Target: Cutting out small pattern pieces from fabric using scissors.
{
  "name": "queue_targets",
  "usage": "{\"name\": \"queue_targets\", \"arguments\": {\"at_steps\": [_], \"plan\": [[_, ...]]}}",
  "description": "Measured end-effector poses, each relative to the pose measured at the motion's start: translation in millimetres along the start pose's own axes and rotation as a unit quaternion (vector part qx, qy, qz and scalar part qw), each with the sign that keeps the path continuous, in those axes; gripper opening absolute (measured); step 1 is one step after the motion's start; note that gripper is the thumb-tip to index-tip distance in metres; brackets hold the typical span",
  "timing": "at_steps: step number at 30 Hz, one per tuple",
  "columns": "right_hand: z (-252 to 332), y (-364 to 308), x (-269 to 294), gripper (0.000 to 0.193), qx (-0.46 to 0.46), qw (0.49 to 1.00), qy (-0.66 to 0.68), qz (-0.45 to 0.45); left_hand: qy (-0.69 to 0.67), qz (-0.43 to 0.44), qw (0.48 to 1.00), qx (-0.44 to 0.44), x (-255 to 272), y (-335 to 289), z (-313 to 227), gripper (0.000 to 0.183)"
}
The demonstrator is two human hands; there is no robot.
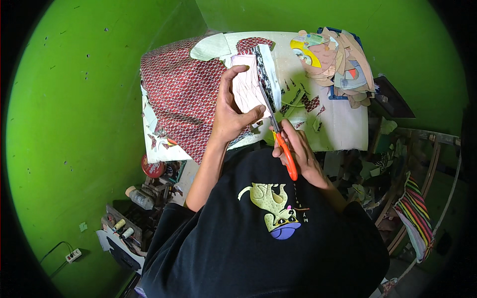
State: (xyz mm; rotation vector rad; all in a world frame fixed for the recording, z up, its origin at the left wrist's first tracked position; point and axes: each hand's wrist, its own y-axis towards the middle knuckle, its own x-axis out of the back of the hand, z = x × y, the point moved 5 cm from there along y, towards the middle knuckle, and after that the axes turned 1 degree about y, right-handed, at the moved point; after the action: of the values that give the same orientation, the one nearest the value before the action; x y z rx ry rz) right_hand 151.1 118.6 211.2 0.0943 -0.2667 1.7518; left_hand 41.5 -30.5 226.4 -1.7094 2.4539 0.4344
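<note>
My left hand point(229, 115) grips a pale, pinkish-white piece of material point(243, 89) with thin dark lines across it, fingers curled over its far side and thumb on its near edge. Orange-handled scissors point(287, 155) are in my right hand point(301, 149), and their blades lie along the right edge of that pale piece. Whether the blades bite into it cannot be made out. Just beyond the blades lies a black-and-white patterned strip point(269, 74) with a white border. Red patterned cloth point(184, 94) spreads under and left of my left hand.
A pile of brown card pattern pieces point(343, 67) sits on the white-topped table point(348, 131) at the far right. Small cloth scraps point(312, 103) are scattered near the scissors. Thread spools point(127, 232) and a clear jar point(140, 198) stand low left; a striped cloth point(415, 216) hangs at right.
</note>
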Motion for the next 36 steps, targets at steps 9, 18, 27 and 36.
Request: {"name": "queue_targets", "arguments": {"at_steps": [9,18,27,36], "plan": [[13.1,9.1,4.0,0.047,0.047,0.998,-0.041,-0.023,-0.027,0.009,0.999,0.032,-8.4,-5.4,-3.3,0.087],[10.0,11.2,0.1,0.022,0.062,0.997,-0.032,-0.027,-0.026,-0.002,0.999,0.028,-5.2,-4.8,1.0,0.088],[23.3,15.6,2.8,0.05,0.094,0.989,-0.099,-0.051,-0.049,-0.013,0.998,0.04,-5.8,-6.6,0.9,0.084],[23.1,10.6,8.0,0.049,0.089,0.986,-0.138,-0.035,-0.162,-0.156,0.973,0.057,0.8,3.6,2.1,0.052]]}}
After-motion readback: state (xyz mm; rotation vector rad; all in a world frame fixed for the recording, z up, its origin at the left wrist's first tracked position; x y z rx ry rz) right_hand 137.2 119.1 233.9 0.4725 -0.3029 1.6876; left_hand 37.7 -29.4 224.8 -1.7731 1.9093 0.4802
